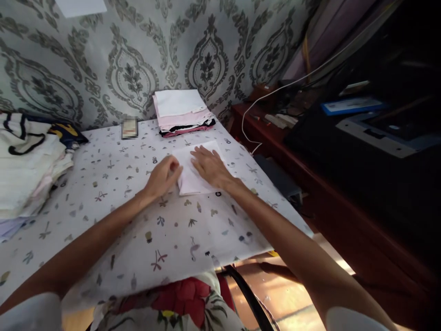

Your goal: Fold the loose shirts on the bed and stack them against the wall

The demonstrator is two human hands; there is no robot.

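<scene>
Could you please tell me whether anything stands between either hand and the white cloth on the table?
Nothing visible does: the right hand lies on the white cloth, and the left hand is at its left edge.

From 10 round to 1 o'clock, the wall carries a pale grey covering with large, dark, leafy medallions, and a white sheet shows against it between 10 and 11. Mauve fabric hangs between 1 and 2 o'clock. A cloth-covered table, white with small scattered plant motifs, spreads from the centre toward 8. Dark reddish-brown wooden furniture runs from 2 to 4 o'clock, its far right sunk in near-black shadow. At 5, warm light falls on an orange-toned tiled floor, with brighter patches toward 4.
</scene>
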